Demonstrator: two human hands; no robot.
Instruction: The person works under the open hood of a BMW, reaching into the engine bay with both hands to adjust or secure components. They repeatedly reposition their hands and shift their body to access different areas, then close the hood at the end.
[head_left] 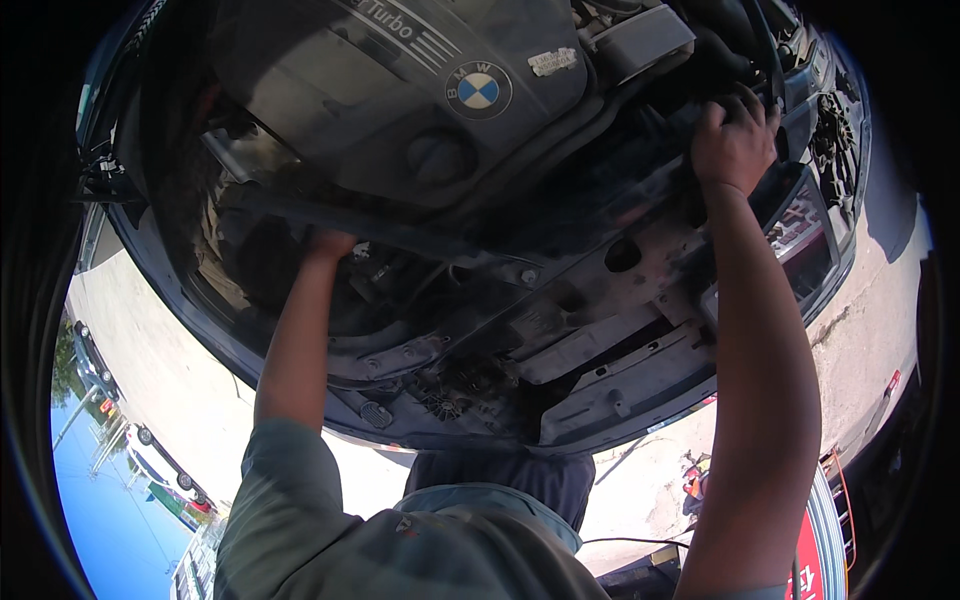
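I see an open car engine bay from above. My left hand reaches in at the middle left, beneath a long dark duct; its fingers are hidden there. My right hand is higher, at the upper right, with fingers curled over a dark plastic piece near the bay's right side. What exactly those fingertips hold is partly in shadow. Behind both hands sits the large black engine cover with a round badge. A grey metal front crossmember spans the near side, below my hands.
My torso is against the car's front edge. Sunlit concrete surrounds it, with parked cars at the far left. A red-and-white sign and a cable lie at the lower right. A silver box sits beside the engine cover.
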